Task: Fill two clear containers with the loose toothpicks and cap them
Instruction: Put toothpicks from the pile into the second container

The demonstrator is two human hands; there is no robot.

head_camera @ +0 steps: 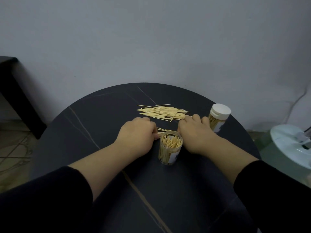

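Grey wall stands behind a round dark surface [94, 132] crossed by thin pale veins. 2 clear containers stand on it. The open container [170, 149] stands upright near the middle, between the person's wrists, uncapped and packed with toothpicks standing on end, their tips level with its rim. A white label [174, 157] is on its side; no writing on it can be read. The capped container [218, 121] stands upright near the surface's right edge, just beyond the right hand, with a white cap [220, 111] on top and toothpicks visible through its wall (its own pale label is also too dim to read).

Loose toothpicks [161, 112] lie in a flat heap on the far side of the hands, mostly lying left to right. A small bundle [165, 130] lies across the gap between the hands, just behind the open container.

The left hand [138, 137] has its fingers curled and pinches the bundle's left end. The right hand [193, 132] lies knuckles up with fingers curled under, its thumb side at the bundle's right end; whether it grips anything cannot be told. Both arms wear dark sleeves [42, 199].
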